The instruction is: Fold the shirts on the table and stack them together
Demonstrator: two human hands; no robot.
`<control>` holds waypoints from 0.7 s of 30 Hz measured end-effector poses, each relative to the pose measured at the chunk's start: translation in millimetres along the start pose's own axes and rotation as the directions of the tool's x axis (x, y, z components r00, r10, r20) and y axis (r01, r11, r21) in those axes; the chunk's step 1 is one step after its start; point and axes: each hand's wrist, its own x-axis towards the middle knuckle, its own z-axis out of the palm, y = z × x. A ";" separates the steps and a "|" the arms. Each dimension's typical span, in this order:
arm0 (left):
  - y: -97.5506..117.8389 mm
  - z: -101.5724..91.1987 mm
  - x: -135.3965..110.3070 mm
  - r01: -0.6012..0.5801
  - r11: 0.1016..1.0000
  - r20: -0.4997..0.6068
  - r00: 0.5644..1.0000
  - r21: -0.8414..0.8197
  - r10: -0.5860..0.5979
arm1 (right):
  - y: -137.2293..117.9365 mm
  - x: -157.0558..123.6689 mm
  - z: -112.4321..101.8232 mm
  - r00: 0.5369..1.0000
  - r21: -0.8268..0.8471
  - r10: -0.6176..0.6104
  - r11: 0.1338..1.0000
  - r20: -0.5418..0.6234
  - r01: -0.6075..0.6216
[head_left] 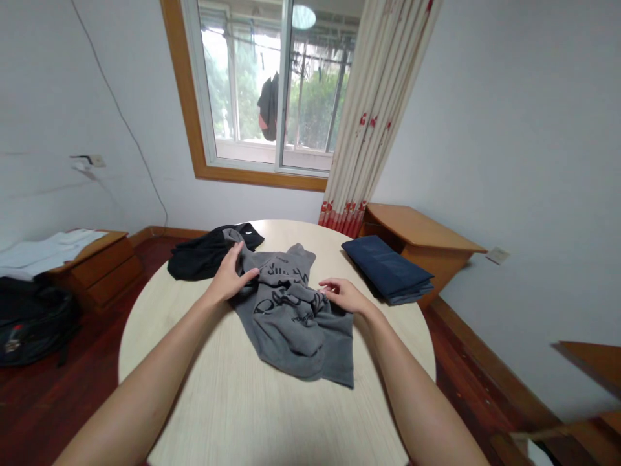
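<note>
A round pale table (213,401) takes the biggest place in the view. Behind it there is a window (272,97) with a wooden frame, and beside the window hangs a cream curtain (371,110) with red flowers. A wooden cabinet (412,230) stands against the wall, to the right behind the table.

In the middle of the table lies a grey garment (291,333) with dark printed letters; its lower part is spread and wrinkled, and its centre is bunched into folds. To the left of it, near the far edge, lies a heap of black clothing (196,259). On the right side, well apart from the grey garment, is a navy folded pile (388,268).

The left hand (229,275) rests on the left side of the grey garment, with the thumb held widely away from the fingers. The right hand (345,294) is at the bunched cloth, with curved fingers in a narrow shape; I cannot tell whether it pinches a fold.
</note>
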 end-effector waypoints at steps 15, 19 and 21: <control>71.4 3.8 -36.8 -0.240 0.962 0.869 0.494 0.127 0.008 | -9.3 -6.1 -4.2 0.982 -0.026 0.085 0.996 0.168 -0.082; 60.0 29.7 -42.6 -0.323 0.931 0.874 0.486 0.169 0.010 | -4.2 -4.9 -9.5 0.996 0.253 0.075 0.964 0.051 -0.086; 55.0 40.4 -43.5 -0.325 0.925 0.838 0.546 0.197 0.013 | -0.1 -2.3 -13.1 0.991 0.348 0.063 0.937 -0.119 -0.018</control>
